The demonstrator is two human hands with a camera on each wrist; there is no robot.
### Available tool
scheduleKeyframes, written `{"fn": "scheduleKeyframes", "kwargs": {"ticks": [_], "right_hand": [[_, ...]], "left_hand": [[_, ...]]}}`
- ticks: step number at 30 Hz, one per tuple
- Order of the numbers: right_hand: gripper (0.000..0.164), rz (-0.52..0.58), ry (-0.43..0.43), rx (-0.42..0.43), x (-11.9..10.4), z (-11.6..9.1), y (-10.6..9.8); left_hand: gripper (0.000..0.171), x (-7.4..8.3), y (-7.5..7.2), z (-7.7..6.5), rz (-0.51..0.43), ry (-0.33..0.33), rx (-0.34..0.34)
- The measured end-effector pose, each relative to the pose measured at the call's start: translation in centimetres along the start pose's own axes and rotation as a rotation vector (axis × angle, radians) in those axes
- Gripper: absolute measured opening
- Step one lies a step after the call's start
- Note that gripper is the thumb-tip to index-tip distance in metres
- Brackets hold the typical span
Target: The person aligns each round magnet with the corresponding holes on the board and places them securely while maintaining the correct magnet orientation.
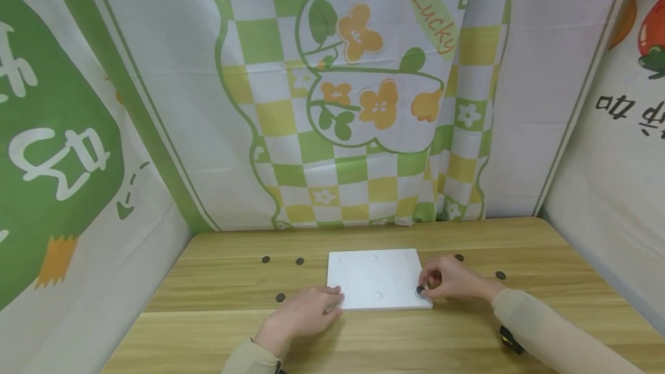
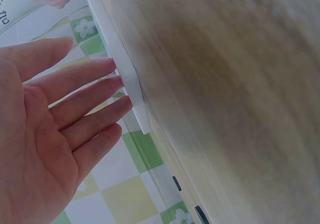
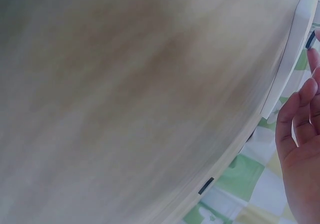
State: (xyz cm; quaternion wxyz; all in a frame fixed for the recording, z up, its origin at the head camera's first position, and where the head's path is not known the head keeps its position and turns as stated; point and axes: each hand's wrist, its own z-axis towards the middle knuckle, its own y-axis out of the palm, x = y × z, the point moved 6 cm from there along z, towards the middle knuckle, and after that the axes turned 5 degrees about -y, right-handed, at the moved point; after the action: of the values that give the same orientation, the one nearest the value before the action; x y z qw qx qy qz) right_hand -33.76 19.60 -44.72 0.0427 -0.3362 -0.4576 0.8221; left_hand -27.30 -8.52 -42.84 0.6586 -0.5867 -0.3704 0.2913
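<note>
A white rectangular board (image 1: 371, 277) with shallow round recesses lies on the wooden table. My right hand (image 1: 451, 277) pinches a small black disc (image 1: 420, 290) between thumb and finger, right at the recess in the board's near right corner. In the right wrist view the disc (image 3: 310, 40) shows edge-on, tilted by the fingertips. My left hand (image 1: 306, 311) rests at the board's near left corner, its fingertips on the edge. The left wrist view shows those fingers (image 2: 95, 92) fairly straight, touching the board's side (image 2: 120, 59).
Three black discs lie left of the board: one (image 1: 266, 259), another (image 1: 299, 261), and a nearer one (image 1: 280, 297). To its right are two more, one (image 1: 459, 257) behind my right hand and one (image 1: 500, 275) farther right. A printed curtain (image 1: 363, 189) hangs behind the table (image 1: 223, 281).
</note>
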Motion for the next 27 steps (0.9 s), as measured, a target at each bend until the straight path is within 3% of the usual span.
{"fn": "scheduleKeyframes", "kwargs": {"ticks": [17,27], "right_hand": [[0.014,-0.066,0.023,-0.028,-0.09,0.15,0.43],[0.015,-0.080,-0.016,-0.018,-0.22,0.14,0.41]], "left_hand": [[0.038,-0.14,0.31,0.12,0.002,-0.005,-0.009],[0.037,-0.08,0.14,0.10,-0.001,-0.002,-0.004]]}}
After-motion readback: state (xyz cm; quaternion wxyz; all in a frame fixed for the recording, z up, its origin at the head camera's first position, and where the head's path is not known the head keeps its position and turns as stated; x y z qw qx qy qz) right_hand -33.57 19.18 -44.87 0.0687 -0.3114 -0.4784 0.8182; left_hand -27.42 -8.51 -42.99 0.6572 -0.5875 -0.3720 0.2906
